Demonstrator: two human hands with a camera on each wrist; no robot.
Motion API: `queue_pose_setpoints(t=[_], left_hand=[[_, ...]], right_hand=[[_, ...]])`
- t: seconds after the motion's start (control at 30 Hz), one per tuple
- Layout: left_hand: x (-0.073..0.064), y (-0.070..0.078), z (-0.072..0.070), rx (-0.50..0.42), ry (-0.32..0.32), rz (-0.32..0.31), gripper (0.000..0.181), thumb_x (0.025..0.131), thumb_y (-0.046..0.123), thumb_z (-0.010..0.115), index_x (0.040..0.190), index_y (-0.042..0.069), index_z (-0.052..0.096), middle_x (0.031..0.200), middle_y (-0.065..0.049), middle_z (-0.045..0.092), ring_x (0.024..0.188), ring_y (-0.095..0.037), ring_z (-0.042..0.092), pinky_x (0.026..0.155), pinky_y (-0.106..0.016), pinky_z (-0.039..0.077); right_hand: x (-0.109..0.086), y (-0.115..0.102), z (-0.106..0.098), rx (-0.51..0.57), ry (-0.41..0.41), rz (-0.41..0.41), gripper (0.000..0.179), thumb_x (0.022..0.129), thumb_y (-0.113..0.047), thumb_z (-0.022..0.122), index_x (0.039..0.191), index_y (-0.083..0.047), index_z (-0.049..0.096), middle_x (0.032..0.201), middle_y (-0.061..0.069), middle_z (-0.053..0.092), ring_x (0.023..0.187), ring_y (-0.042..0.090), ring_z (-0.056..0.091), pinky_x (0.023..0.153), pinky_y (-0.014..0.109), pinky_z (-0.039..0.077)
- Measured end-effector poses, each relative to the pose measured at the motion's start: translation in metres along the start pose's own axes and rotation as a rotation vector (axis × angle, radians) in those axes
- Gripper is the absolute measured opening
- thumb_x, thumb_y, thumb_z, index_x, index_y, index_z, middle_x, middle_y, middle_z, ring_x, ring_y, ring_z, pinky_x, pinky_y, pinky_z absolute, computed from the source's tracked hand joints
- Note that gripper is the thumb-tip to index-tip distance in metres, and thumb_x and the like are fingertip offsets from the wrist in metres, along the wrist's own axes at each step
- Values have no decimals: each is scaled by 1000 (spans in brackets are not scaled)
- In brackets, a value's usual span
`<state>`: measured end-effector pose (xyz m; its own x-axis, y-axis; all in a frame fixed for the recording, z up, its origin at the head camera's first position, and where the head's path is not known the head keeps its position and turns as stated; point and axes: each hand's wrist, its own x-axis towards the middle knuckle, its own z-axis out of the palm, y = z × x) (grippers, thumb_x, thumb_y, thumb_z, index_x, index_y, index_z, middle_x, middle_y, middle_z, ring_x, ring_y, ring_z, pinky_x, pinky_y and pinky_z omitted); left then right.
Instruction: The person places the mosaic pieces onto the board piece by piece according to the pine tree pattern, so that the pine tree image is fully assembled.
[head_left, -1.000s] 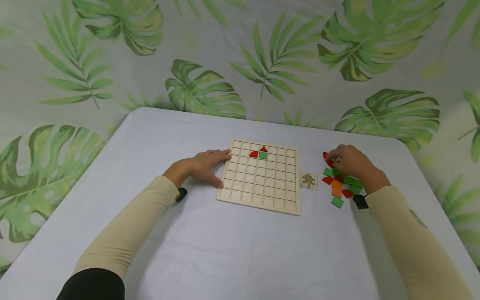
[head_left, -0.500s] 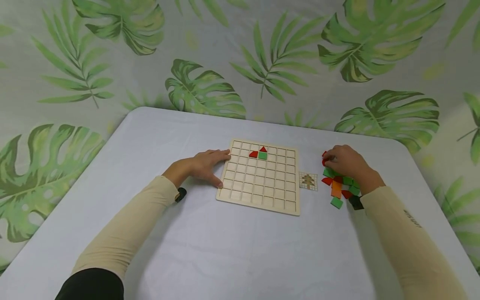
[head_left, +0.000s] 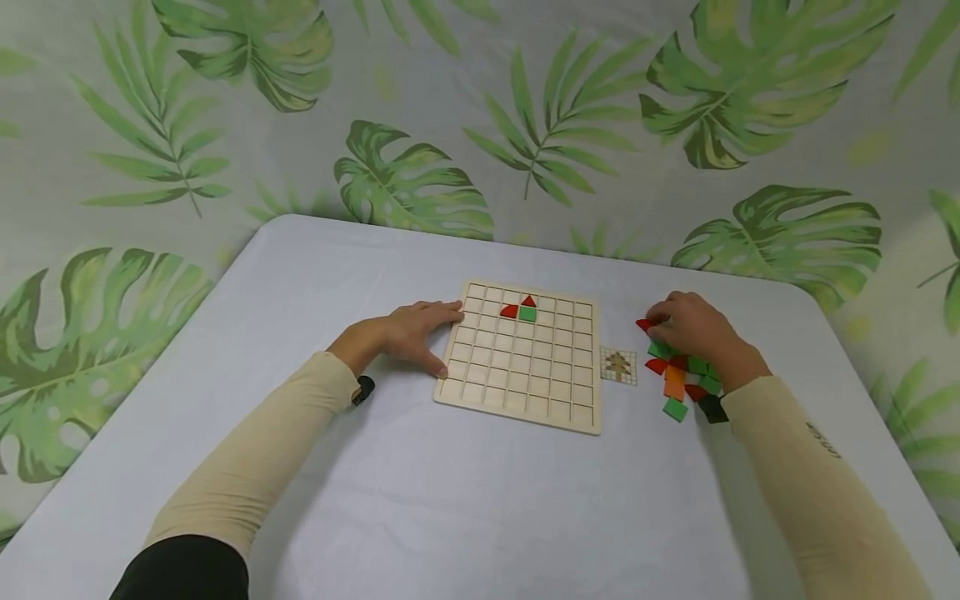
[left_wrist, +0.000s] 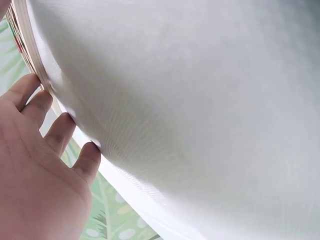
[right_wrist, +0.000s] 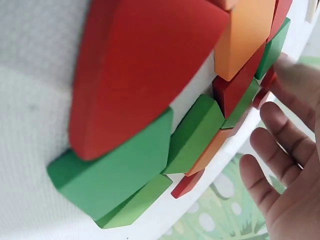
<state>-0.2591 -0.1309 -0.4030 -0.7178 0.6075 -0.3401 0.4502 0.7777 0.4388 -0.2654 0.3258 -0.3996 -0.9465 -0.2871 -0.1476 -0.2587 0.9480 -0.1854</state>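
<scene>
My left hand (head_left: 412, 332) spreads its fingers along the left edge of a wooden grid board (head_left: 517, 392), thumb low and fingertips at the upper side. In the left wrist view, the fingertips rest at the board's edge (left_wrist: 31, 45). On the board sit a red triangle (head_left: 528, 302), a green square (head_left: 528, 314) and a red quarter-circle (head_left: 510, 311). At the far end of the loose pile, my right hand (head_left: 693, 329) pinches a red block (head_left: 643, 324) between thumb and index finger; its other fingers are loosely bent. The block's full shape is hidden.
Loose green, red and orange blocks lie beneath and nearer than the right hand, among them an orange block (head_left: 674, 383) and a green square (head_left: 675, 409). A small pattern card (head_left: 618, 367) lies between board and pile. A leaf-print cloth (head_left: 420, 183) hangs behind the table.
My right hand has shifted slightly left to the red blocks at the pile's far end, and one now juts out left of the fingertips. My left hand stays at the board.
</scene>
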Motion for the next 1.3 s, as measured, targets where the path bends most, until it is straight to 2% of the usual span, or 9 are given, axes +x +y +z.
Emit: queue_pose_setpoints(t=[0.1, 0.33, 0.53, 0.8, 0.97, 1.13, 1.3], left_hand=[[0, 1, 0, 0, -9, -6, 98, 79, 45, 81, 158, 20, 27, 170, 5, 11, 156, -30, 13, 124, -54, 18], [0, 3, 0, -7, -13, -26, 99, 78, 44, 82, 158, 21, 27, 169, 7, 10, 156, -28, 13, 125, -53, 17], [3, 1, 2, -2, -16, -23, 99, 78, 45, 81, 158, 21, 26, 169, 7, 9, 156, -29, 12, 125, -53, 17], [2, 1, 0, 6, -14, -20, 99, 78, 46, 81, 158, 21, 27, 169, 7, 9, 156, -28, 12, 125, -53, 17], [2, 2, -1, 16, -21, -16, 99, 78, 46, 81, 158, 21, 27, 169, 8, 9, 157, -28, 12, 125, -53, 17], [2, 2, -1, 39, -11, 6, 100, 79, 45, 80, 158, 17, 26, 170, 3, 11, 156, -32, 15, 124, -54, 19], [1, 1, -1, 42, -2, 18, 100, 79, 46, 80, 158, 16, 26, 169, 0, 12, 155, -33, 16, 123, -55, 20]], right_hand=[[-2, -2, -1, 9, -3, 15, 33, 92, -22, 66, 119, -2, 70, 114, 22, 61, 105, 37, 51, 92, 57, 50], [0, -3, 4, 35, -4, -22, 35, 92, -10, 57, 125, -9, 69, 109, 18, 63, 95, 30, 52, 83, 48, 51], [0, -2, 6, 16, 1, -23, 31, 92, -13, 63, 121, -3, 69, 110, 20, 65, 95, 31, 56, 90, 53, 51], [-2, -1, 5, 56, -21, -6, 35, 92, -8, 58, 125, -2, 66, 118, 23, 65, 105, 37, 58, 99, 58, 47], [-2, 1, 6, 57, -1, -5, 32, 91, -9, 60, 121, 0, 68, 114, 23, 65, 100, 35, 58, 97, 57, 49], [-2, 5, 6, 59, 34, -27, 23, 93, -11, 60, 110, 0, 72, 109, 19, 66, 95, 31, 57, 93, 54, 50], [-5, 3, 2, 113, 9, -10, 27, 96, -9, 54, 115, -2, 72, 114, 21, 66, 96, 32, 57, 92, 54, 50]])
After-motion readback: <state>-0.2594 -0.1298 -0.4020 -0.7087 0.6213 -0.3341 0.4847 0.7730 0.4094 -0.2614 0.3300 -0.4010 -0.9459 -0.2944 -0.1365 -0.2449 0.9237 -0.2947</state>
